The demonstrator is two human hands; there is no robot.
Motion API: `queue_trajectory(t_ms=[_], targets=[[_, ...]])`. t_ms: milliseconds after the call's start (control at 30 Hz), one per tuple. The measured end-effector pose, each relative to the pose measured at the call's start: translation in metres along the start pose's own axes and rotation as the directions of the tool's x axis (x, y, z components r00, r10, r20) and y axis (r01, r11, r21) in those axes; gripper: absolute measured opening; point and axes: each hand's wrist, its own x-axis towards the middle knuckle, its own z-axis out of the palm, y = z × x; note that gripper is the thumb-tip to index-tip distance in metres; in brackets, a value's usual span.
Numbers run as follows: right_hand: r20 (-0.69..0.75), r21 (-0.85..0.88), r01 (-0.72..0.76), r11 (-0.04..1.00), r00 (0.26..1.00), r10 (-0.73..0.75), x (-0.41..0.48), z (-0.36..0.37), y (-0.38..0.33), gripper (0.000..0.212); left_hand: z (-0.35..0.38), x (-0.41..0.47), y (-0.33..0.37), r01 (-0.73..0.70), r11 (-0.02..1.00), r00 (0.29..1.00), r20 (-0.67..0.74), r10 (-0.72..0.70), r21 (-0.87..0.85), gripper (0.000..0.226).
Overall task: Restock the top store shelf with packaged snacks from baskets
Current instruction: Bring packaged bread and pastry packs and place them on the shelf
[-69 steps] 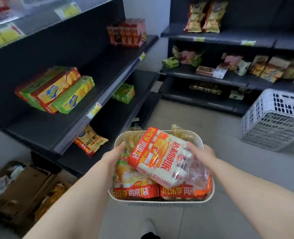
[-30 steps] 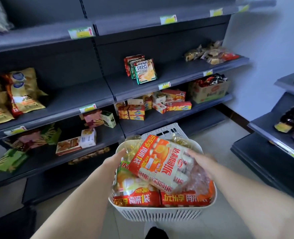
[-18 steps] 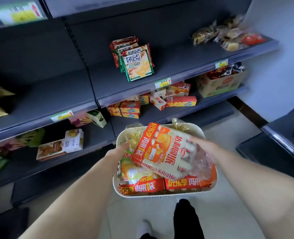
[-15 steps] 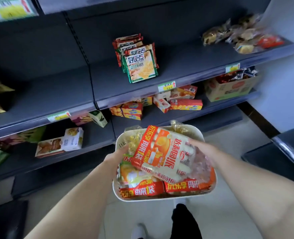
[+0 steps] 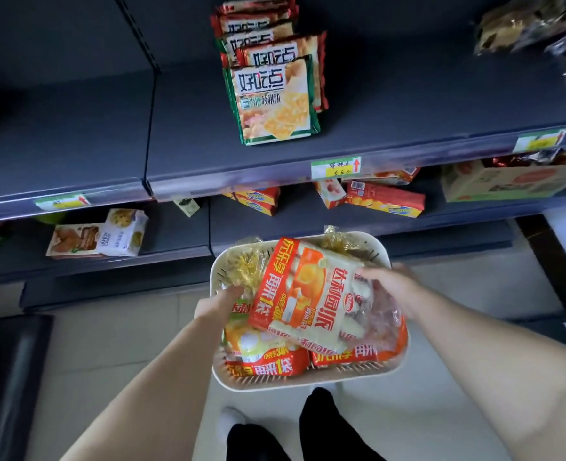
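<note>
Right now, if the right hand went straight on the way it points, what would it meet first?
The right hand points left over the basket; it seems to be touching the top orange snack pack, so that pack comes first.

Cracker pkts [image 5: 275, 98] on dark shelf [image 5: 407, 128]

Soft, diffuse light with no visible source; the pale floor tiles [image 5: 115, 344] across the lower half are the brightest area, while the dark shelves [image 5: 407, 94] in the upper frame read dim, deepest at the upper left; the lower tier lies in shade under the one above; a mild sheen sits on the top snack pack [image 5: 308, 294] in the basket [image 5: 304, 384] at centre; the right hand [image 5: 388, 284] is smeared by motion blur; the wrapped snacks [image 5: 524, 24] at the upper right are blurred and stretched; shelf edges bow with wide-angle distortion; forearms swell toward the lower corners; print on the cracker packs [image 5: 275, 101] is legible.
</note>
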Motion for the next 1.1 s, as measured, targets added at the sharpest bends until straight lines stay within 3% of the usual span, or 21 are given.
queue_trajectory(t_ms=[133, 233, 300, 367, 433, 533, 733, 867, 933, 1000, 1100], targets=[[0.057, -0.061, -0.050, 0.997, 0.997, 0.054, 0.001, -0.003, -0.009, 0.026, 0.005, -0.002, 0.004, 0.009, 0.999, 1.000, -0.015, -0.009, 0.051, 0.065], [0.014, -0.096, -0.038, 0.995, 0.999, 0.039, -0.003, -0.002, -0.008, 0.044, 0.008, -0.011, 0.012, -0.030, 0.998, 0.998, -0.057, 0.033, 0.061, 0.059], [-0.067, -0.166, 0.019, 0.986, 0.997, -0.031, -0.005, -0.002, -0.008, 0.060, 0.013, -0.021, 0.021, -0.091, 0.976, 0.979, -0.163, 0.125, 0.199, 0.062], [-0.131, -0.291, 0.092, 0.952, 0.982, -0.135, -0.012, -0.001, -0.011, 0.062, 0.020, -0.035, 0.030, -0.176, 0.883, 0.927, -0.229, 0.298, 0.435, 0.067], [-0.160, -0.414, 0.166, 0.895, 0.954, -0.252, -0.023, -0.001, -0.016, 0.062, 0.025, -0.045, 0.035, -0.301, 0.759, 0.868, -0.165, 0.469, 0.577, 0.070], [-0.185, -0.529, 0.203, 0.824, 0.920, -0.345, -0.033, 0.001, -0.016, 0.061, 0.029, -0.054, 0.039, -0.403, 0.618, 0.829, -0.018, 0.559, 0.675, 0.077], [-0.044, -0.630, 0.232, 0.742, 0.942, -0.332, -0.051, 0.012, -0.009, 0.056, 0.024, -0.074, 0.050, -0.445, 0.547, 0.832, 0.102, 0.546, 0.709, 0.056], [-0.114, -0.587, 0.170, 0.792, 0.951, -0.288, -0.051, 0.023, -0.005, 0.060, 0.024, -0.079, 0.049, -0.485, 0.497, 0.826, 0.190, 0.531, 0.719, 0.051], [-0.149, -0.537, 0.132, 0.833, 0.957, -0.248, -0.042, 0.029, -0.001, 0.047, 0.025, -0.079, 0.047, -0.513, 0.516, 0.825, 0.230, 0.516, 0.686, 0.055], [-0.167, -0.541, 0.131, 0.831, 0.951, -0.259, -0.043, 0.035, 0.000, 0.022, 0.026, -0.079, 0.046, -0.523, 0.495, 0.820, 0.250, 0.515, 0.694, 0.060], [-0.178, -0.588, 0.188, 0.787, 0.919, -0.352, -0.051, 0.040, -0.001, 0.010, 0.028, -0.080, 0.049, -0.539, 0.330, 0.748, 0.260, 0.611, 0.775, 0.068]])
